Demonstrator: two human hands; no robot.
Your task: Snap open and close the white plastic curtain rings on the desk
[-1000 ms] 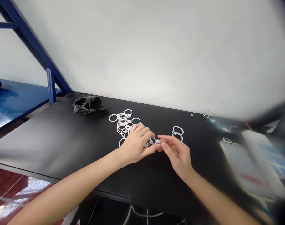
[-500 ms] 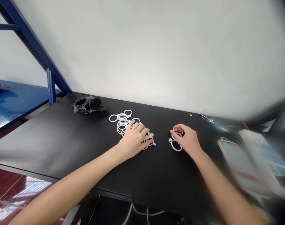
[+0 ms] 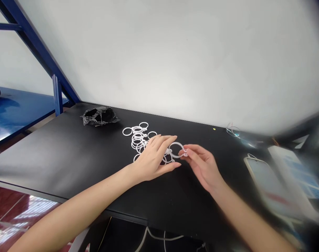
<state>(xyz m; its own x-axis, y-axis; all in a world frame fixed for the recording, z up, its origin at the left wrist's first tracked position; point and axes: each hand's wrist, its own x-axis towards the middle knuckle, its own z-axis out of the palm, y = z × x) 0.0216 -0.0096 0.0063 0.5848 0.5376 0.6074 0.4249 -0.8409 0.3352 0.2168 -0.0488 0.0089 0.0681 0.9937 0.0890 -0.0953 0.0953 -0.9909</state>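
Observation:
Between thumb and fingers, my right hand point(image 3: 201, 162) pinches the small eyelet of a white curtain ring point(image 3: 176, 143). This ring is raised toward my left hand, its loop pointing left. My left hand point(image 3: 155, 155) is open, fingers stretched and thumb apart, over the right part of a pile of white curtain rings point(image 3: 138, 137). Some rings show between its thumb and fingers; whether it touches them is hard to tell. The pile overlaps loosely on the black table point(image 3: 96, 157), partly hidden by the left hand.
A crumpled black plastic bag point(image 3: 100, 117) lies open at the back left. On the right are a phone point(image 3: 267, 182), a blurred white and blue box point(image 3: 296, 171) and a clear shiny item point(image 3: 233, 131). A white wall point(image 3: 161, 63) rises behind the table.
My right hand has moved left and lifted a ring from the table beside the pile toward my left hand. My left hand's thumb and fingers have stretched out to the right.

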